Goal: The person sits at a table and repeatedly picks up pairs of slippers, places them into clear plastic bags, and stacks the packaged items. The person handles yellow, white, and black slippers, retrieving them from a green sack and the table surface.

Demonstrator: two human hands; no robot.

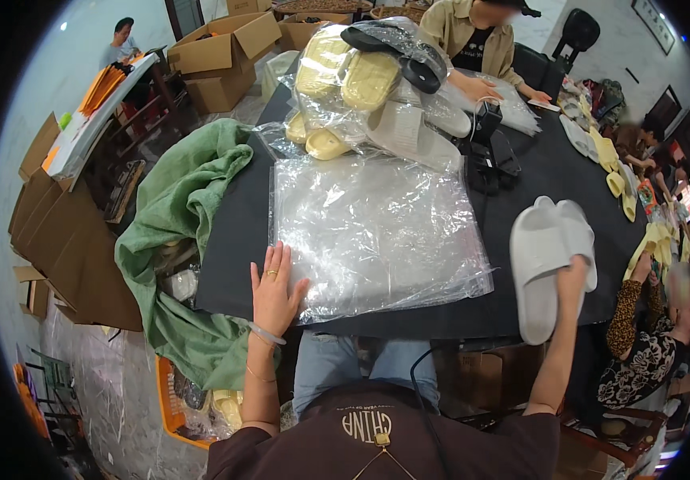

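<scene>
My left hand [277,292] lies flat, fingers stretched out, at the left edge of a stack of clear plastic bags [377,232] on the black table [229,248]. It wears a ring and a bangle. To the right of the stack, my right hand [572,282] is closed on a pair of light grey slippers [535,240], gripping them around the strap. Its fingertips are hidden inside the slipper. Beyond the bags is a pile of bagged slippers in yellow [325,68], black [423,74] and grey [409,132].
A green cloth [177,180] drapes over the table's left side, above an orange basket [170,404] of bagged items. A black device [489,148] stands near the back right. Across the table a person [473,48] handles plastic bags; another person [649,336] works at the right among yellow slippers.
</scene>
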